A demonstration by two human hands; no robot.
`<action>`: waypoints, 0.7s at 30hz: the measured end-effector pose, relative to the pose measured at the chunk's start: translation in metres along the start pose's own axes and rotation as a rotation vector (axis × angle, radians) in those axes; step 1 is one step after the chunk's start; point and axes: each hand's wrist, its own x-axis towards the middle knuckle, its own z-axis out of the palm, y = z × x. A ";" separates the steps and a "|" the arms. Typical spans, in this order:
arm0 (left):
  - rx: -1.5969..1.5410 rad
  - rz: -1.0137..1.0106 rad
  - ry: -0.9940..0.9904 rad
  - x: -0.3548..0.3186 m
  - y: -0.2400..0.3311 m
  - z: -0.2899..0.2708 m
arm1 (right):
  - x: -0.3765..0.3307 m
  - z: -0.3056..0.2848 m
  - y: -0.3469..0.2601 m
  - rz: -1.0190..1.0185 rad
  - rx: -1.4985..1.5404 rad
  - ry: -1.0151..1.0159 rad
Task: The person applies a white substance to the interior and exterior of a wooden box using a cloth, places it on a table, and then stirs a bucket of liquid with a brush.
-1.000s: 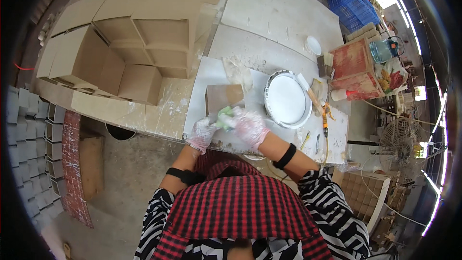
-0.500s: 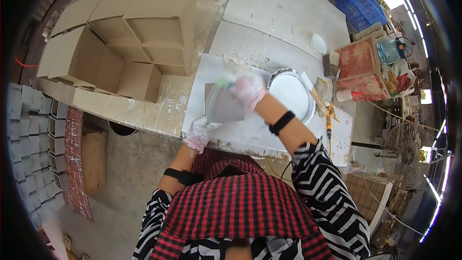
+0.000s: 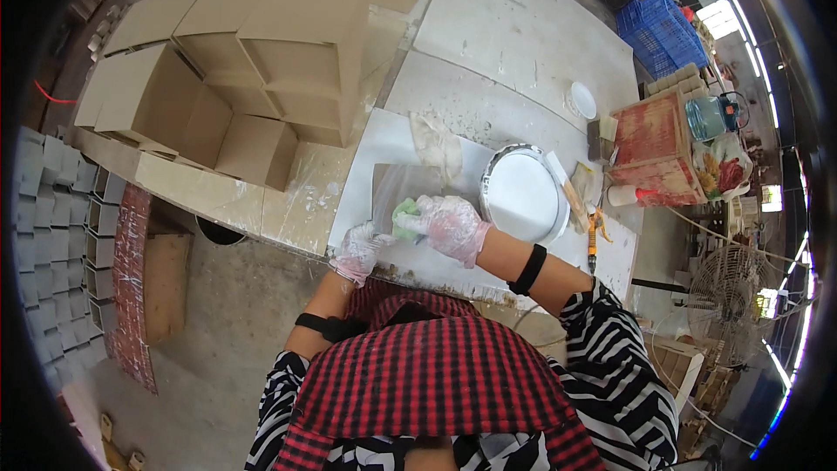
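A brownish square tile [image 3: 401, 187] lies flat on a white board [image 3: 366, 166] at the near edge of the workbench. My right hand [image 3: 449, 225], in a thin clear glove, presses a green sponge [image 3: 404, 220] onto the tile's near edge. My left hand [image 3: 359, 249], also gloved, rests at the tile's near left corner against the board's edge. A crumpled pale rag [image 3: 438, 146] lies just beyond the tile.
A round white bucket of white liquid [image 3: 521, 196] stands right of the tile, a brush [image 3: 567, 190] beside it. Open cardboard boxes [image 3: 235, 78] fill the left bench. A red wooden crate [image 3: 654, 144], small white bowl [image 3: 582, 100] and blue crates [image 3: 649, 13] sit far right.
My right hand with the sponge went out to the tile's far edge and has now come back to its near edge. My left hand stayed at the near left corner.
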 end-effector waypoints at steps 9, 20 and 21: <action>0.065 0.050 -0.065 -0.010 0.024 0.006 | 0.017 0.024 0.010 -0.206 -0.226 0.459; 0.509 0.276 0.020 -0.014 0.036 0.013 | 0.055 0.001 0.001 -0.261 -0.181 0.274; 0.496 0.420 0.006 -0.007 0.021 0.008 | 0.047 0.010 -0.007 -0.385 -0.236 0.251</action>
